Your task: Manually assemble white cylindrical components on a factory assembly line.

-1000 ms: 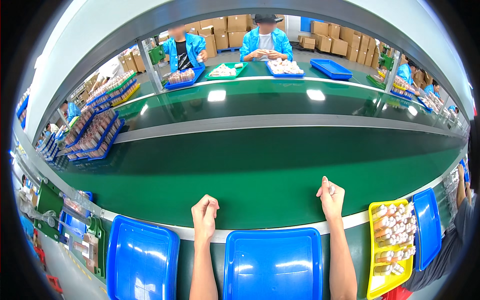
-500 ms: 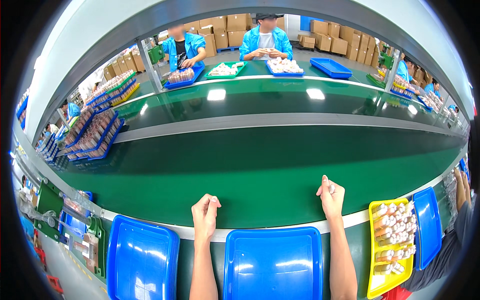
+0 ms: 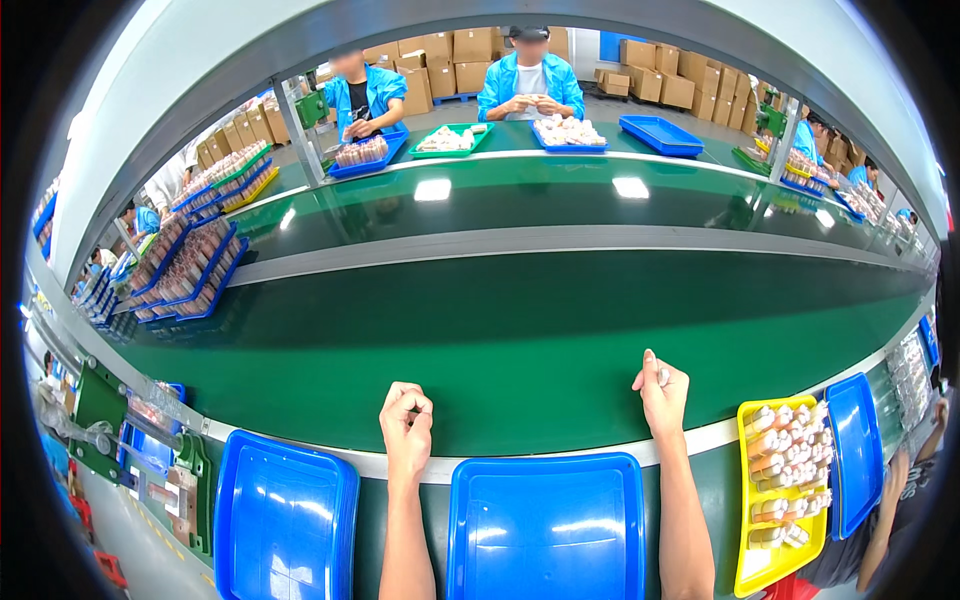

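My left hand (image 3: 408,425) is curled into a loose fist over the near part of the green conveyor belt (image 3: 520,330); nothing shows in its fingers. Farther right, my right hand (image 3: 663,400) is held closed above the belt, its index finger raised and bent. A small pale spot shows among its fingers, too small to name. Between my forearms lies a blue tray (image 3: 545,530) with only its bare bottom showing. To the left of my left forearm is a stack of blue trays (image 3: 285,520), the top one bare.
At right, a yellow tray (image 3: 745,520) holds rows of small capped bottles (image 3: 785,460), beside another blue tray (image 3: 855,455). Stacked trays of bottles (image 3: 195,265) stand at the belt's far left. Two co-workers in blue (image 3: 530,85) sit across. A metal frame arches overhead.
My left hand has turned and curled its fingers in more, shifting slightly left. My right hand stays put. The neighbour's arms at far right have moved lower; the co-worker at far left moved a hand.
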